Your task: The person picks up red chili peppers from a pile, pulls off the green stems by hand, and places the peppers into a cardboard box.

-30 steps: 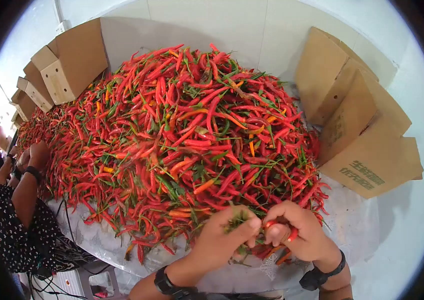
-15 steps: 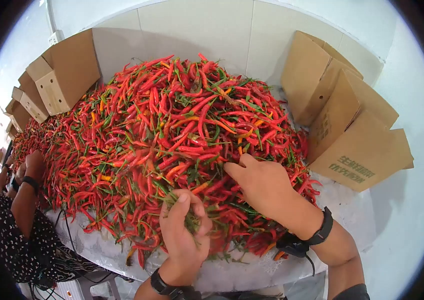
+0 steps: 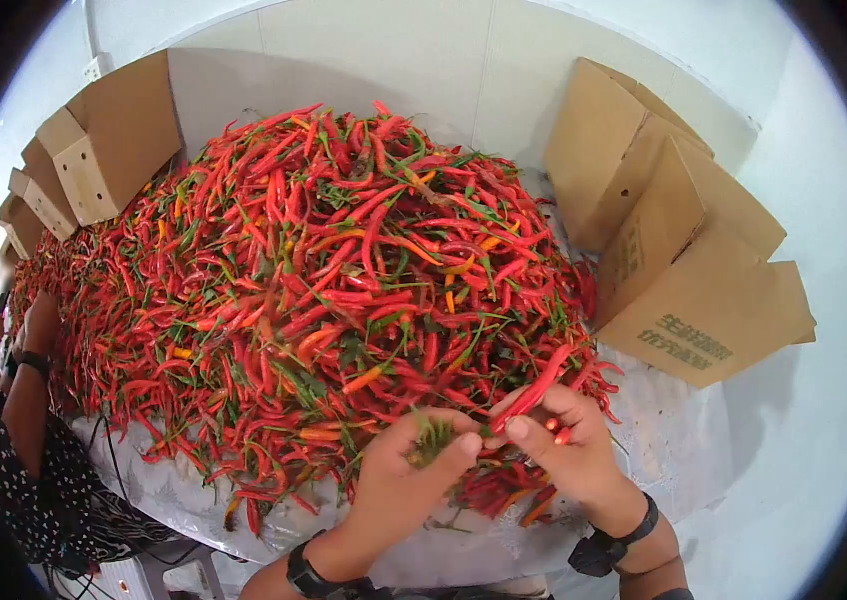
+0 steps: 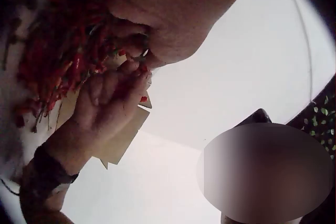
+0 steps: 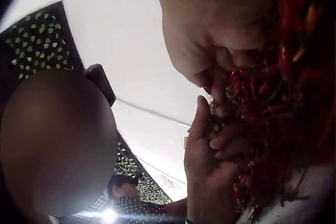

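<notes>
In the head view my left hand (image 3: 399,490) holds a bunch of green chili stems (image 3: 432,442) in its curled fingers. Its thumb and fingertips are right at the stem end of a long red chili pepper (image 3: 546,382). My right hand (image 3: 589,460) pinches that chili between thumb and fingers, the tip pointing up and away. Red ends of more chilies (image 3: 563,436) poke out of the right hand's curled fingers. Both hands are close together over the near edge of a large heap of red chilies (image 3: 344,260). The wrist views show the hands meeting, mostly in shadow.
Cardboard boxes (image 3: 709,300) stand open at the right of the heap, and more boxes (image 3: 124,140) line its left back. A pale cloth (image 3: 664,410) covers the table. Another person's arm (image 3: 26,400) reaches into the heap at far left. A dark cable (image 3: 116,460) hangs at the left.
The right hand reached into the heap half a second ago and has come back with a long red chili. The left hand, still holding stems, has turned and moved right to meet it.
</notes>
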A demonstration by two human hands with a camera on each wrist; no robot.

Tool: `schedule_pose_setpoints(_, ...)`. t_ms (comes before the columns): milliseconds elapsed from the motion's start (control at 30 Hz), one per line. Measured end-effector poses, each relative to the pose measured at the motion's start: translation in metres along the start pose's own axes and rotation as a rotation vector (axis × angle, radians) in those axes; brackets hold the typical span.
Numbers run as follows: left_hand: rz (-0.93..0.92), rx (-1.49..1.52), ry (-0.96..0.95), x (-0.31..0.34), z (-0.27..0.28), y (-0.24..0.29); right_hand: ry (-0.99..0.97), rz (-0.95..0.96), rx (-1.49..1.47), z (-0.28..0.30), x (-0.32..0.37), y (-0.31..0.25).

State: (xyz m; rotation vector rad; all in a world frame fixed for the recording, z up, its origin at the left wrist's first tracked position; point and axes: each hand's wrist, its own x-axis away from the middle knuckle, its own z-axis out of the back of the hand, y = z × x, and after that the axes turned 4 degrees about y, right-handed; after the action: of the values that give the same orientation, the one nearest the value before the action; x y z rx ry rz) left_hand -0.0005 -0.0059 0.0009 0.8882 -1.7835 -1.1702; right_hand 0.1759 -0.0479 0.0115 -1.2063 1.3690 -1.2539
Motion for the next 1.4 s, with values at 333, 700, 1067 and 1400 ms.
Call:
schedule_pose_setpoints(333,-0.295,-0.413,-0.077,-0.005,0.004,-0.004,0.296,0.277,0.45,0.018,0.008,0.006)
schedule_pose_setpoints(700,0.078,-0.121,-0.068,0.003,-0.002,0.007,0.263,0.813,0.848,0.032,0.0,-0.012)
schedule_pose_setpoints(1067,-0.149,-0.37,-0.123,-0.004,0.006,-0.009,-0.057,0.955,1.062,0.021,-0.001,0.002)
schedule_pose_setpoints(1400,-0.5,-0.665,-0.142,-0.011,0.01,-0.011,-0.181,0.759,1.138,0.013,0.011,-0.006)
